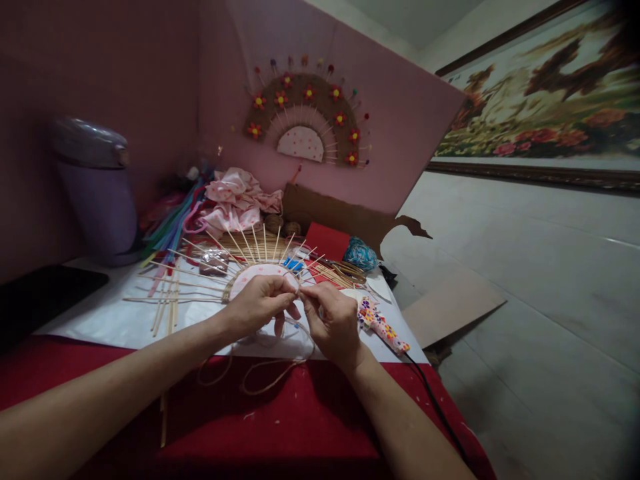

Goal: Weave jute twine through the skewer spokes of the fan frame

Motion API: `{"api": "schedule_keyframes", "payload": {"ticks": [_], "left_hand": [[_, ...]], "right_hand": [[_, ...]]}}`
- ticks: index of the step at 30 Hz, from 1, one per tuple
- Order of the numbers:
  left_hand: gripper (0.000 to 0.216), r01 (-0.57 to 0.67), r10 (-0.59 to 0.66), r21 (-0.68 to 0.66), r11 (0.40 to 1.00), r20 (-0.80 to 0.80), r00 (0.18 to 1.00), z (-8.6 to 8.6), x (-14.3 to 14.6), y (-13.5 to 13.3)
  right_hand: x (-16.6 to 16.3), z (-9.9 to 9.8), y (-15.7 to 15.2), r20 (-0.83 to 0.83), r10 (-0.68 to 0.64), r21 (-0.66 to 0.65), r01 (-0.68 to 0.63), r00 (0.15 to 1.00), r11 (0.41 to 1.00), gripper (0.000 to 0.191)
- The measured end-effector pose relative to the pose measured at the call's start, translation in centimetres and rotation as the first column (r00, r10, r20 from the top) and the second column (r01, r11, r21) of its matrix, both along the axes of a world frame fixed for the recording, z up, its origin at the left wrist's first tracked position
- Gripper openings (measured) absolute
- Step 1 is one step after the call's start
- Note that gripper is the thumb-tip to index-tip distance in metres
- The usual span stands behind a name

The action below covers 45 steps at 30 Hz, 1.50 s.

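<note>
A half-circle piece (263,272) covered in pink dotted cloth lies on the white sheet, with thin wooden sticks (246,245) fanning out from its curved edge. Twine runs around the base of the sticks. My left hand (265,300) reaches over the half-circle, thumb and finger pinched at its right end. Close against it, my right hand (331,317) is pinched too, and the fingertips of both almost meet on the twine. Loose twine (273,381) hangs from there in loops over the table's front edge. The exact pinch point is small and partly hidden by fingers.
A hot glue gun (383,327) in flowered wrapping lies right, its cord trailing down. Behind are scissors (350,272), blue yarn (361,253), pink cloth (235,197) and pipe cleaners (175,217). A purple tumbler (97,193) and black phone (55,287) stand left. A finished fan-shaped piece (305,87) hangs behind.
</note>
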<state>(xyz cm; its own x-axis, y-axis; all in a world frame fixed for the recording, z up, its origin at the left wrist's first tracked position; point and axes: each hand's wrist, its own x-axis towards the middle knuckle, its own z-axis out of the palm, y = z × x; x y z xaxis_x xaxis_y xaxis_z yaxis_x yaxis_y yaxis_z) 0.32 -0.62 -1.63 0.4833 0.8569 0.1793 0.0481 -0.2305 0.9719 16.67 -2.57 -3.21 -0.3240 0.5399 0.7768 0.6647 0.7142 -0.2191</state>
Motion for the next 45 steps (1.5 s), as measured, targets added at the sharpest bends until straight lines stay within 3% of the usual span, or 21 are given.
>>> {"api": "schedule_keyframes", "payload": {"ticks": [9,14,20,30,37,41,45], "left_hand": [[0.015,-0.004,0.008,0.126,0.992,-0.027,1.000,-0.8,0.1,0.0],[0.014,-0.020,0.041,0.250,0.968,-0.079,0.996,-0.9,0.1,-0.3],[0.017,0.049,-0.053,0.109,0.993,0.037,0.998,-0.4,0.4,-0.7],[0.014,0.044,-0.032,-0.095,0.995,0.123,0.992,0.3,0.1,-0.9],[0.024,0.020,-0.011,-0.078,0.997,0.112,0.994,0.3,0.0,-0.5],[0.027,0.018,-0.012,-0.053,0.998,0.111,0.994,0.2,0.0,-0.5],[0.028,0.003,-0.001,-0.018,1.000,0.100,0.995,0.1,0.1,-0.3]], "right_hand": [[-0.1,-0.1,0.1,0.029,0.027,-0.042,-0.025,0.999,0.999,0.016],[-0.3,-0.3,0.2,0.054,-0.028,-0.006,0.029,0.998,1.000,0.014],[-0.5,-0.7,0.1,0.034,-0.066,0.078,0.063,0.997,0.995,0.011],[1.2,0.1,1.6,-0.287,-0.206,-0.081,0.191,0.935,0.978,0.011],[0.1,-0.1,0.0,-0.173,-0.072,-0.116,0.052,0.982,0.992,0.021],[-0.1,0.0,0.0,-0.142,0.004,-0.033,-0.009,0.990,0.999,0.007],[-0.1,0.0,0.1,-0.108,0.052,0.048,-0.048,0.993,0.998,0.015]]}}
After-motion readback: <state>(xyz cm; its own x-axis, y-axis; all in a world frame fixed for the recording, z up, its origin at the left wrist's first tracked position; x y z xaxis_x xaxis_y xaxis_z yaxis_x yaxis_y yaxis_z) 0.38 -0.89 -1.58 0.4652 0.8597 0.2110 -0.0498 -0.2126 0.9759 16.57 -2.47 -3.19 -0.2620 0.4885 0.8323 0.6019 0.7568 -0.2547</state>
